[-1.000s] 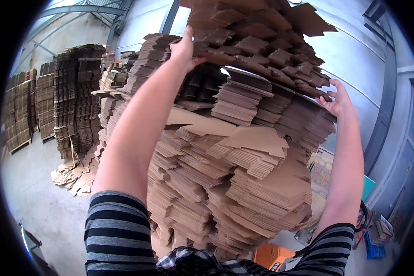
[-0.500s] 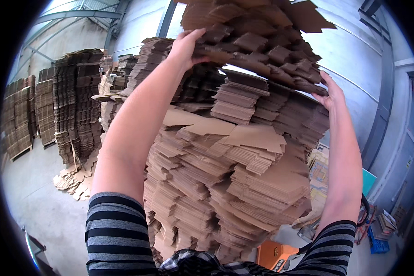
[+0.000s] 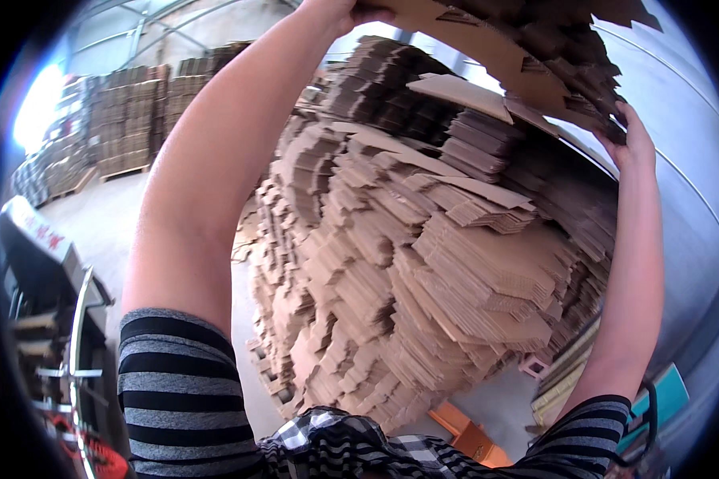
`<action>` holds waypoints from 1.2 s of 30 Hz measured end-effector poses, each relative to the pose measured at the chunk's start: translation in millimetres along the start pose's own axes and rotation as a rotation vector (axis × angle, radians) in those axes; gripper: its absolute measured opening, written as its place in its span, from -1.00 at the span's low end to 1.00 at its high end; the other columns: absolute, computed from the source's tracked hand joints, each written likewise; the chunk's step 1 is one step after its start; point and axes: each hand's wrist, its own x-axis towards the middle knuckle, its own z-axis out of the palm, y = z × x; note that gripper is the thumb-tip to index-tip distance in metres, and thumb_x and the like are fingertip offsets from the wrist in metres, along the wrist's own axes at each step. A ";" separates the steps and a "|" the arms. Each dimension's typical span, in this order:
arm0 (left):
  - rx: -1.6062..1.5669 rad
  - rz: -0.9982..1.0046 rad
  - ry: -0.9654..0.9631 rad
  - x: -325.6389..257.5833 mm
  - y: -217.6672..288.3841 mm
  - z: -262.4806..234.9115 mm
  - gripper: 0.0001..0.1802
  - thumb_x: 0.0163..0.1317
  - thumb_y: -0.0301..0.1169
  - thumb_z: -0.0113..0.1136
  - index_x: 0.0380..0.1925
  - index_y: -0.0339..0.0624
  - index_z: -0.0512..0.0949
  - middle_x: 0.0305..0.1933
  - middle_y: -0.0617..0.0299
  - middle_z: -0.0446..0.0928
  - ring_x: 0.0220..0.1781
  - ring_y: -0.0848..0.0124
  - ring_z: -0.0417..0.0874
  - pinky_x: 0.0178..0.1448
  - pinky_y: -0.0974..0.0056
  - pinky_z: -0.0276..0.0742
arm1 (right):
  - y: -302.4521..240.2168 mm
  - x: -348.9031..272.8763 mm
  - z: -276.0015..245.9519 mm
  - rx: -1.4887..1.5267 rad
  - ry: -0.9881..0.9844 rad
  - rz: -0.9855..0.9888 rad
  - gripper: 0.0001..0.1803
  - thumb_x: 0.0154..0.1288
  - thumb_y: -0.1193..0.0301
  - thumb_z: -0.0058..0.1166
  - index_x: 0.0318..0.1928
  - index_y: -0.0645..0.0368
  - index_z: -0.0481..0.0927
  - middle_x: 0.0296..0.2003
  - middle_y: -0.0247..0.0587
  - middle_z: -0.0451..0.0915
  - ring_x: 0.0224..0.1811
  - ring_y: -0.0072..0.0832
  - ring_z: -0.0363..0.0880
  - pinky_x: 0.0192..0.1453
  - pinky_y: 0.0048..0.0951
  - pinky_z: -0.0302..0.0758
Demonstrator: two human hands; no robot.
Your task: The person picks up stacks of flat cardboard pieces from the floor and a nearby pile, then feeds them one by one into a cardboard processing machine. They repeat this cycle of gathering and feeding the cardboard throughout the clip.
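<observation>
Overhead, my two arms hold up a bundle of die-cut cardboard sheets (image 3: 563,60) with notched, stepped edges. My left hand (image 3: 339,14) grips its left end near the top of the view, the fingers curled under the lowest sheet. At the other end my right hand (image 3: 631,142) clasps the lower right edge between thumb and fingers. Beneath the bundle rises a big, uneven pile of flat cardboard pieces (image 3: 375,263), reaching up close to it. A few loose sheets (image 3: 459,96) lie on top of the pile, just under the bundle.
Palletised cardboard stacks (image 3: 128,120) stand far left, beside a bright opening. A machine with a metal bar (image 3: 76,343) is at the near left. Low at the front is an orange pallet jack part (image 3: 471,443); a teal panel (image 3: 667,399) leans at the right.
The bundle has risen and shifted right in the view, still between both hands. My view has turned, bringing the machine at the near left into sight.
</observation>
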 end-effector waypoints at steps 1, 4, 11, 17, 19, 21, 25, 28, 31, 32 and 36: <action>0.037 0.013 0.031 -7.8 12.8 0.0 -0.59 0.20 -0.11 0.09 -0.05 -0.10 0.43 -0.23 0.14 0.50 -0.33 0.26 0.58 -0.45 0.16 0.64 | -0.8 -2.6 2.3 0.024 -0.039 0.018 -0.70 0.15 0.45 0.15 -0.13 0.33 0.46 -0.08 -0.06 0.42 -0.04 -0.10 0.45 0.04 0.04 0.53; 0.175 0.061 0.089 -33.9 58.4 -1.8 -0.54 0.19 -0.05 0.08 -0.01 -0.07 0.42 -0.11 0.06 0.48 -0.15 0.17 0.54 -0.32 0.13 0.63 | -4.1 -19.5 17.4 0.139 -0.114 0.085 -0.71 0.21 0.42 0.10 -0.09 0.28 0.45 -0.04 -0.06 0.40 0.00 -0.09 0.42 0.06 0.08 0.50; 0.486 0.172 0.155 -106.1 196.7 -19.9 -0.50 0.23 -0.05 0.01 0.04 -0.15 0.37 -0.02 0.03 0.43 -0.14 0.16 0.54 -0.25 0.21 0.62 | -6.8 -41.1 75.4 0.333 -0.360 0.188 -0.73 0.19 0.48 0.11 -0.14 0.37 0.45 -0.09 0.00 0.44 -0.12 -0.04 0.51 -0.10 0.06 0.60; 0.574 0.234 0.484 -204.1 310.6 -2.9 -0.48 0.24 -0.25 0.09 0.15 -0.22 0.27 0.04 -0.07 0.36 -0.13 0.13 0.55 -0.12 0.20 0.61 | -21.9 -136.8 138.1 0.472 -0.476 0.281 -0.69 0.23 0.48 0.05 -0.06 0.39 0.39 -0.06 0.08 0.41 -0.02 0.03 0.46 -0.03 0.13 0.57; 0.799 0.359 0.283 -242.4 337.7 -14.3 -0.49 0.25 -0.28 0.08 0.14 -0.26 0.26 0.05 -0.04 0.38 -0.16 0.15 0.57 -0.13 0.21 0.62 | -17.4 -158.9 153.2 0.531 -0.553 0.292 -0.69 0.24 0.49 0.04 -0.05 0.40 0.38 -0.06 0.10 0.41 -0.01 0.05 0.45 -0.04 0.12 0.58; 1.813 0.666 0.026 -289.1 374.5 -23.4 -0.53 0.25 -0.35 0.06 0.12 -0.27 0.29 0.02 0.04 0.44 -0.20 0.22 0.61 -0.14 0.22 0.63 | -13.2 -192.9 173.3 0.628 -0.627 0.365 -0.69 0.24 0.50 0.03 -0.06 0.42 0.38 -0.05 0.13 0.42 -0.01 0.06 0.46 -0.02 0.11 0.57; 0.933 0.190 0.312 -352.7 475.0 -19.3 -0.60 0.21 -0.35 0.09 0.04 -0.23 0.40 -0.06 0.08 0.49 -0.23 0.24 0.64 -0.21 0.20 0.64 | 2.4 -293.8 219.0 0.838 -0.695 0.598 -0.72 0.16 0.47 0.14 -0.15 0.37 0.47 -0.10 -0.02 0.45 -0.13 -0.07 0.52 -0.13 0.02 0.63; 0.906 0.248 0.506 -416.4 472.3 -23.6 -0.38 0.23 -0.22 0.10 0.22 0.01 0.06 0.06 -0.06 0.33 -0.39 0.20 0.62 -0.29 0.14 0.64 | 18.3 -347.5 217.3 0.781 -0.678 0.574 -0.73 0.17 0.41 0.14 -0.15 0.29 0.53 -0.11 -0.12 0.51 -0.13 -0.25 0.54 -0.14 -0.20 0.58; 1.108 0.222 0.683 -487.9 509.0 -4.1 -0.41 0.23 -0.23 0.11 0.21 0.07 0.11 0.11 0.04 0.30 -0.25 0.29 0.60 -0.34 0.29 0.63 | 31.5 -447.7 244.1 0.905 -0.780 0.756 -0.75 0.16 0.39 0.14 -0.17 0.25 0.57 -0.16 -0.19 0.56 -0.14 -0.38 0.54 -0.18 -0.34 0.53; 1.138 0.236 0.720 -509.4 522.9 4.3 -0.41 0.23 -0.22 0.12 0.21 0.09 0.11 0.16 0.08 0.28 -0.15 0.31 0.58 -0.34 0.28 0.63 | 30.9 -475.6 254.3 0.949 -0.794 0.807 -0.75 0.16 0.39 0.14 -0.18 0.25 0.58 -0.17 -0.19 0.56 -0.15 -0.38 0.54 -0.18 -0.35 0.52; 1.199 0.383 0.861 -579.3 545.1 51.9 -0.30 0.06 -0.45 0.30 0.17 -0.03 0.15 0.01 0.09 0.42 -0.07 0.33 0.58 -0.22 0.27 0.64 | 7.4 -575.8 265.6 1.064 -0.965 0.954 -0.77 0.17 0.42 0.10 -0.18 0.27 0.58 -0.17 -0.16 0.57 -0.15 -0.35 0.57 -0.24 -0.43 0.57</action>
